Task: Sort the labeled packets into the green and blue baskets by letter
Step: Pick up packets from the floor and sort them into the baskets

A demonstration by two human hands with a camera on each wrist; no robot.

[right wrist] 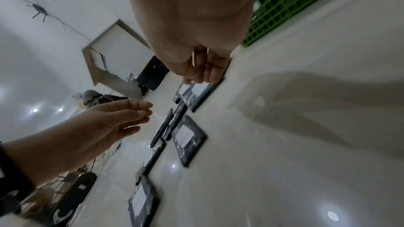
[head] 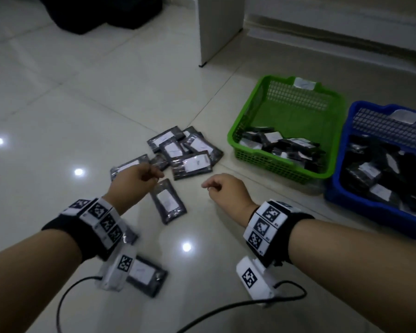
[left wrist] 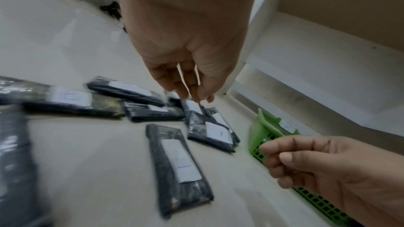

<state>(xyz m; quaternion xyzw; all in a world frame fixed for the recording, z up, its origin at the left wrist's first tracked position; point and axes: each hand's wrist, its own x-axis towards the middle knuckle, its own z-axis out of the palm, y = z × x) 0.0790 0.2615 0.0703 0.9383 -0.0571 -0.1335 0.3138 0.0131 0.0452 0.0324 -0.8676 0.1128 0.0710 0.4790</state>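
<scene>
Several dark packets with white labels lie in a loose pile [head: 185, 150] on the tiled floor. One packet [head: 168, 200] lies alone nearer to me, seen also in the left wrist view [left wrist: 179, 161], and another [head: 144, 276] lies under my left wrist. My left hand [head: 154, 174] hovers over the pile's left edge with relaxed fingers [left wrist: 188, 85] and holds nothing. My right hand [head: 209, 186] hangs to the right of the single packet, loosely curled and empty [left wrist: 284, 158]. The green basket [head: 246, 106] and the blue basket [head: 370, 210] at right both hold packets.
A white cabinet [head: 216, 30] stands behind the pile, and a dark bag [head: 101, 10] lies at the far left. Cables [head: 226, 311] from the wrist cameras trail on the floor near me. A white skirting runs behind the baskets.
</scene>
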